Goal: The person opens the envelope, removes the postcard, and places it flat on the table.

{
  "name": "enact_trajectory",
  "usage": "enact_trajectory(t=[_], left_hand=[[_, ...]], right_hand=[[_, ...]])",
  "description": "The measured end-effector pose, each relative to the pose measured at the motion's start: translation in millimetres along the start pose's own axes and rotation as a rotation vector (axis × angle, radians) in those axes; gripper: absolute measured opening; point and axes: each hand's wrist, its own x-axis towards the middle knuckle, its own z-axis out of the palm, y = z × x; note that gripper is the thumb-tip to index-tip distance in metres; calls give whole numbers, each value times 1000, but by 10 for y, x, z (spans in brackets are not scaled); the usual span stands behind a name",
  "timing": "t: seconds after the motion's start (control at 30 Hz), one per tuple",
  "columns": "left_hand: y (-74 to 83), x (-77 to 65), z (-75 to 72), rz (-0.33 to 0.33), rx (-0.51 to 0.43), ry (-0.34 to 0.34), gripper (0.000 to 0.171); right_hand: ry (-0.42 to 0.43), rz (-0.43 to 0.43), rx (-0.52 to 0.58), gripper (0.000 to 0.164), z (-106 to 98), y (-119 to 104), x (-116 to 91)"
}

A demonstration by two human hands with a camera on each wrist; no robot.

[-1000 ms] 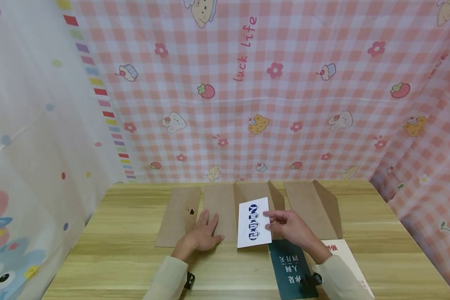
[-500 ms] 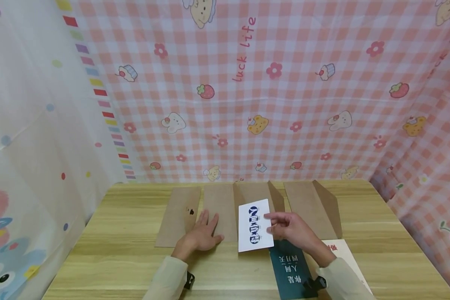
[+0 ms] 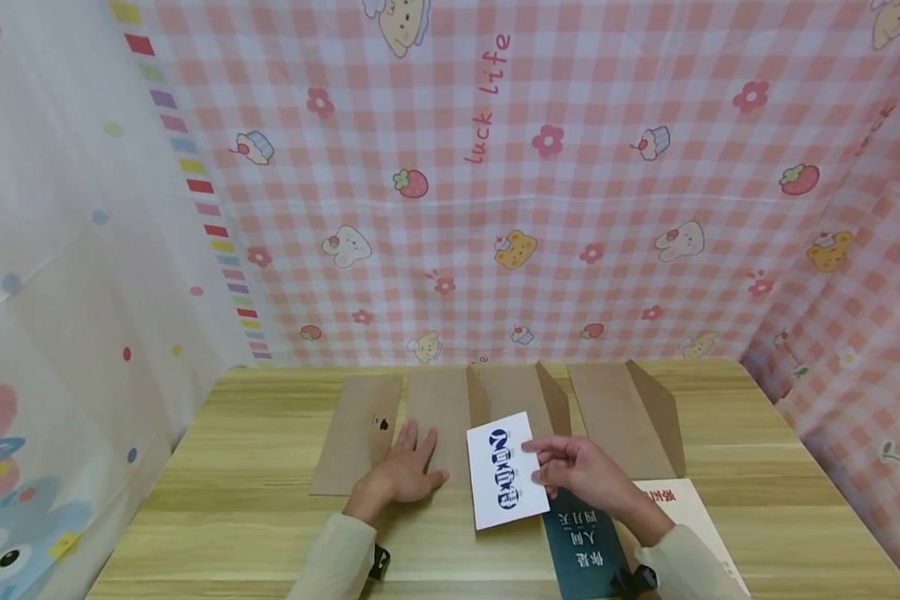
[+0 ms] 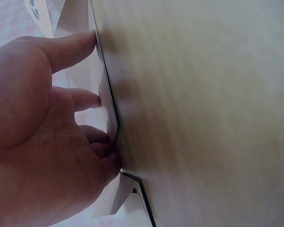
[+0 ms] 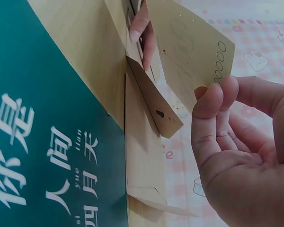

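Observation:
My left hand (image 3: 401,473) rests palm down with spread fingers on the second kraft envelope (image 3: 438,400) from the left. In the left wrist view its fingertips (image 4: 87,40) touch the thin layer at the table surface. Between thumb and fingers, my right hand (image 3: 588,471) pinches the right edge of a white postcard (image 3: 507,471) printed with blue characters. This postcard is held tilted in front of the third envelope (image 3: 506,387). From the right wrist view, the postcard's back (image 5: 194,52) shows a row of small circles and a dotted line.
A dark green card (image 3: 581,542) with white characters lies below my right hand, overlapping a cream card (image 3: 693,517) with red print. At the left lies a kraft envelope (image 3: 356,417) with a small black mark; another envelope (image 3: 607,408) with its flap out lies at the right.
My right hand has drawn the postcard towards me, and the card has turned a little, uncovering more of the third envelope. The left hand stays in place.

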Motion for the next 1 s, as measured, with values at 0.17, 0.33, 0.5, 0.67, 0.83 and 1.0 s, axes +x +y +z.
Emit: enact_trajectory(t=[0.17, 0.33, 0.5, 0.67, 0.83, 1.0], left_hand=[[5, -2, 8, -6, 2, 5, 72], [5, -3, 13, -6, 3, 8, 72], [-1, 7, 19, -9, -2, 6, 73], [-8, 15, 26, -5, -6, 4, 72], [-14, 9, 30, 3, -5, 7, 72], [-15, 7, 30, -3, -4, 7, 72]], right_hand=[[-38, -43, 12, 43, 47, 6, -20], [-114, -63, 70, 48, 92, 34, -28], [-207, -78, 97, 52, 145, 74, -56], [-255, -38, 124, 54, 209, 110, -90], [-297, -27, 146, 57, 271, 151, -107], [-304, 7, 140, 61, 318, 184, -125]])
